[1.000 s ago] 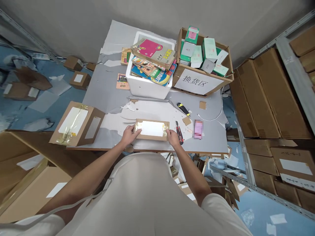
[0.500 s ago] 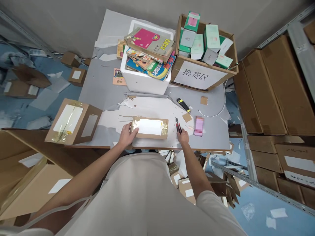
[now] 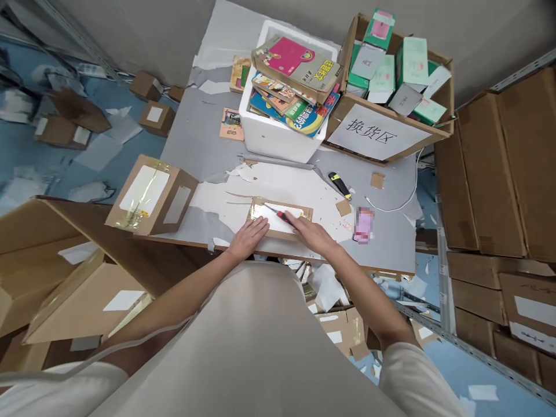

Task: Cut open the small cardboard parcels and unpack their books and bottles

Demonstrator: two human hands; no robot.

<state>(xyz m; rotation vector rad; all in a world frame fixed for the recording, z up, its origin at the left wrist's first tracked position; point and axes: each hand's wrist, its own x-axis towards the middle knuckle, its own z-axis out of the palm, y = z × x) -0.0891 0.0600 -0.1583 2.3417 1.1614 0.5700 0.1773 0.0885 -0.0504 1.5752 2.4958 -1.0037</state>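
Note:
A small taped cardboard box (image 3: 274, 223) with a white label lies near the table's front edge. My left hand (image 3: 249, 236) rests flat on its near left part, fingers stretched out. In my right hand (image 3: 311, 231) is a red and black utility knife (image 3: 282, 216), its blade pointing left over the label. Whether the blade touches the box I cannot tell. Behind the box lies a second, yellow and black utility knife (image 3: 339, 185). Cardboard scraps (image 3: 343, 208) and a pink, blurred-out item (image 3: 364, 225) are to the right.
A larger taped box (image 3: 152, 194) stands at the table's left edge. At the back are a white foam box (image 3: 278, 142) of books and a carton (image 3: 395, 152) of green and white boxes. A white cable (image 3: 393, 204) curves at right. Cartons fill the shelf at right.
My right hand has brought the red and black knife leftward from the table onto the box. My left hand has shifted from gripping the box's left end to lying flat on it.

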